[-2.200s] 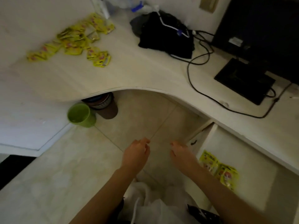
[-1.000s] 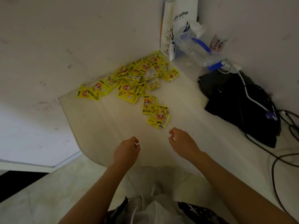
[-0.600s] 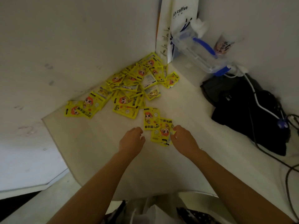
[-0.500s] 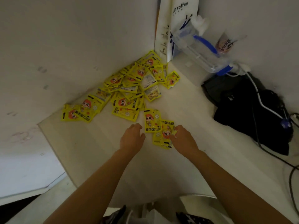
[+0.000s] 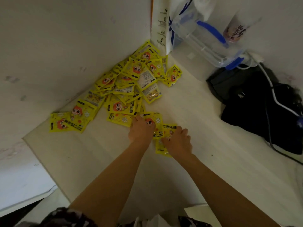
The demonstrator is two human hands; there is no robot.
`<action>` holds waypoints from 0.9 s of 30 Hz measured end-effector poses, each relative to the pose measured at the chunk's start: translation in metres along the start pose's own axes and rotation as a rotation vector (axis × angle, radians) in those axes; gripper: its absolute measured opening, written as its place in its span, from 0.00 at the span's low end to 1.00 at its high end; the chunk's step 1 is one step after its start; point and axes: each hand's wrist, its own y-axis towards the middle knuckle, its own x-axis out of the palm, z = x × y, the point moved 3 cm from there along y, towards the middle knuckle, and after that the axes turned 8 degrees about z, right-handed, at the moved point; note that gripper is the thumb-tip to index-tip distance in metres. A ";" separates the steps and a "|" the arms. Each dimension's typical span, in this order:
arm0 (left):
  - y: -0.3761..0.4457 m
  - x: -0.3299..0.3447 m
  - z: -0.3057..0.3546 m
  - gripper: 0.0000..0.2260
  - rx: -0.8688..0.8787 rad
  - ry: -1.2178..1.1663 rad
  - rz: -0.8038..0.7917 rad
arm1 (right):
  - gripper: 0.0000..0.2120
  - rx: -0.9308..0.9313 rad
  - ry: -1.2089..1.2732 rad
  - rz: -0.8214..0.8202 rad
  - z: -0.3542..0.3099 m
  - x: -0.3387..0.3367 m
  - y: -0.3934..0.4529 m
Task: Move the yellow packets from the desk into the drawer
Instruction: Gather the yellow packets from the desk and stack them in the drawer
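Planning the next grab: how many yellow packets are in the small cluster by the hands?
3 yellow packets visible: one under the left hand, one between the hands, one under the right hand. Others may be hidden beneath.

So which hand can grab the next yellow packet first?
Probably the right hand. Its fingers already curl onto the loose packets nearest the desk edge, apart from the big pile. The left hand rests beside it on another packet, so it is close behind.
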 end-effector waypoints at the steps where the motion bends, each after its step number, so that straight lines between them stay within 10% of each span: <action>1: -0.001 0.002 0.002 0.35 -0.017 0.019 0.013 | 0.35 -0.004 -0.009 0.004 0.001 0.002 0.000; 9: -0.005 0.001 0.006 0.39 -0.019 0.083 -0.020 | 0.34 -0.043 0.058 -0.003 0.007 0.005 0.004; 27: -0.017 -0.041 -0.056 0.11 -0.028 -0.296 0.025 | 0.15 -0.011 0.313 0.019 0.009 -0.008 0.018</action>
